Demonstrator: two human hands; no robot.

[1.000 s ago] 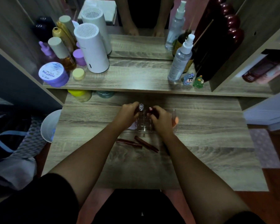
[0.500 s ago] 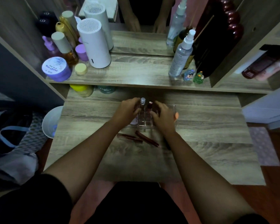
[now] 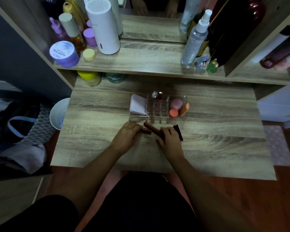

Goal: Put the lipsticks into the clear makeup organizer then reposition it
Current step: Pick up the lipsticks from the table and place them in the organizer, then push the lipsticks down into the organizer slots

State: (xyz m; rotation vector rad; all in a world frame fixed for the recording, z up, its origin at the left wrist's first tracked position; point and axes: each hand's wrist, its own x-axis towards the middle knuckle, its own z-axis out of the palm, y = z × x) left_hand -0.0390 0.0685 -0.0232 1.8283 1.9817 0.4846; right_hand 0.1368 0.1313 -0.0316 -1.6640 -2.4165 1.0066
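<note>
I see the biggest change first: both my hands have come back from the clear organizer (image 3: 157, 107) toward me, down to the bare desk (image 3: 94, 131) just in front of it. A moment ago they were up at the middle slots, setting two tubes upright; now those two stand on their own in the back row, a silver-capped one (image 3: 154, 94) and a dark red one (image 3: 160, 96) side by side. So I judge one pair is filed and I am reaching for the next pair.

My left hand (image 3: 126, 136) curls over the end of a dark red lipstick (image 3: 146, 130) lying flat on the desk; the fingers look closed around it, though the tube has not clearly left the wood. My right hand (image 3: 168, 137) closes on a second dark red lipstick (image 3: 151, 128) that slants up toward the organizer, its far end free. Just beside that hand's knuckles lies a black tube (image 3: 178, 132), touching or nearly touching the hand; I cannot tell whether it is gripped.

Counting, largest to smallest: one organizer, near the middle of the desk and not yet moved from there as far as I can judge. One white compact (image 3: 138, 106) in its left bay. Three sponges in the right bay: pink (image 3: 176, 104), coral (image 3: 173, 113), orange (image 3: 184, 109). Five slim tubes in all, two filed and three outside.

Three to place, then the shift of the organizer remains.
</note>
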